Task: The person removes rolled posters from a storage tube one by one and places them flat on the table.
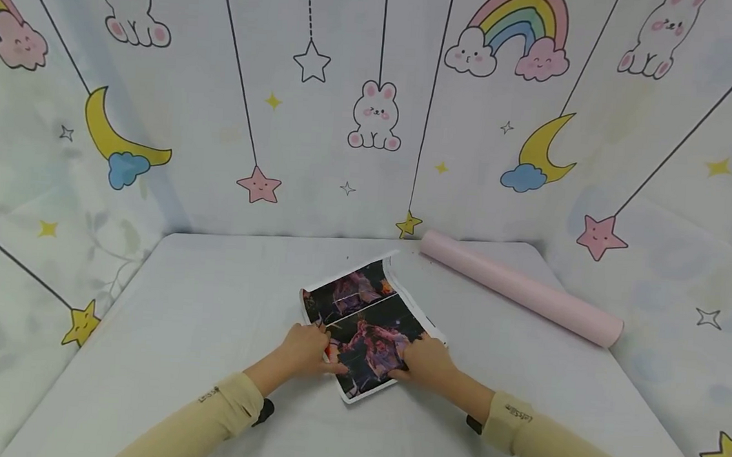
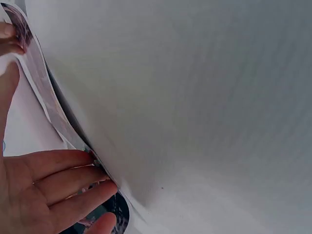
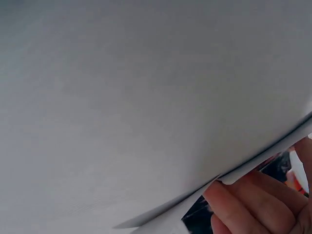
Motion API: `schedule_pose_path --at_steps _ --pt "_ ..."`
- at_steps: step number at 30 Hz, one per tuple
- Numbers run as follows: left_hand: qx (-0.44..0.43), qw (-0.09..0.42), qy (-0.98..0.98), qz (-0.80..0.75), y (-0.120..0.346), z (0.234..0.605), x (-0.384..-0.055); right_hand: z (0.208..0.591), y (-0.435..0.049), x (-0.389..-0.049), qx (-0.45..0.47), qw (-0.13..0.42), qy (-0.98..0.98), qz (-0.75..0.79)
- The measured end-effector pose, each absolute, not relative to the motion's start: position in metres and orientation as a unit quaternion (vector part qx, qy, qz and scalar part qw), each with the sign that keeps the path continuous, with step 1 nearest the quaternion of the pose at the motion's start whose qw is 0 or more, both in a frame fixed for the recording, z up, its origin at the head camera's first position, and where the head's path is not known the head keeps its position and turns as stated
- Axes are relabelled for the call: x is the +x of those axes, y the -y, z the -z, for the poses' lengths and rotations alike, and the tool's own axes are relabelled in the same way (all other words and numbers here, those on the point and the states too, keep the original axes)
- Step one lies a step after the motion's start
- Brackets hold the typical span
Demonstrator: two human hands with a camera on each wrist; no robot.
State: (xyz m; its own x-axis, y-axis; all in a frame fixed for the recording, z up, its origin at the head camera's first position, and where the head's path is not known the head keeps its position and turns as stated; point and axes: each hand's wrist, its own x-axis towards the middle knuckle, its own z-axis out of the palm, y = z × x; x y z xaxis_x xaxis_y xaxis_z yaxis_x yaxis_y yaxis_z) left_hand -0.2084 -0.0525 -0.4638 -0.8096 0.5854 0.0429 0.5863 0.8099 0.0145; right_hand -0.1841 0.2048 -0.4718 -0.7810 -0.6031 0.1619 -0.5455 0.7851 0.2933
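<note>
A printed paper sheet (image 1: 376,326) with dark, purple and red pictures and white borders lies slanted in the middle of the head view. At its left edge my left hand (image 1: 305,349) holds it, thumb over the print. My right hand (image 1: 429,361) grips the opposite edge, its thumb near the bottom border. The far left corner curls up. Up close in the left wrist view, fingers (image 2: 73,187) of the left hand lie along the sheet's edge. Curled fingertips of the right hand meet the white edge (image 3: 268,156), where paper layers stand slightly apart.
A long pink roll (image 1: 518,286) lies diagonally at the back right of the white-covered table (image 1: 213,303). Behind and on both sides hangs a curtain (image 1: 321,143) printed with rabbits, stars, moons and rainbows, meeting the table's back edge.
</note>
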Motion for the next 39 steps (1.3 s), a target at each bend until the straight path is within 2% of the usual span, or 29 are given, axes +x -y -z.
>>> schedule_pose_path --at_steps 8,14,22,26,34,39 --pt "-0.268 -0.096 0.958 -0.017 0.053 0.462 -0.221 0.466 -0.193 -0.17 0.382 0.12 0.914 0.065" --pt "-0.252 -0.155 0.955 -0.03 0.058 0.461 -0.228 0.462 -0.188 -0.169 0.433 0.061 0.899 0.002" --pt "-0.256 -0.175 0.95 -0.037 0.059 0.461 -0.222 0.462 -0.204 -0.189 0.399 -0.096 0.89 -0.199" --pt "-0.253 -0.177 0.95 -0.037 0.058 0.463 -0.221 0.467 -0.214 -0.207 0.372 -0.144 0.877 -0.269" --pt "-0.255 -0.174 0.95 -0.041 0.059 0.465 -0.222 0.459 -0.226 -0.247 0.32 -0.185 0.884 -0.285" --pt "-0.254 -0.178 0.95 -0.038 0.059 0.466 -0.221 0.455 -0.227 -0.267 0.295 -0.177 0.901 -0.263"
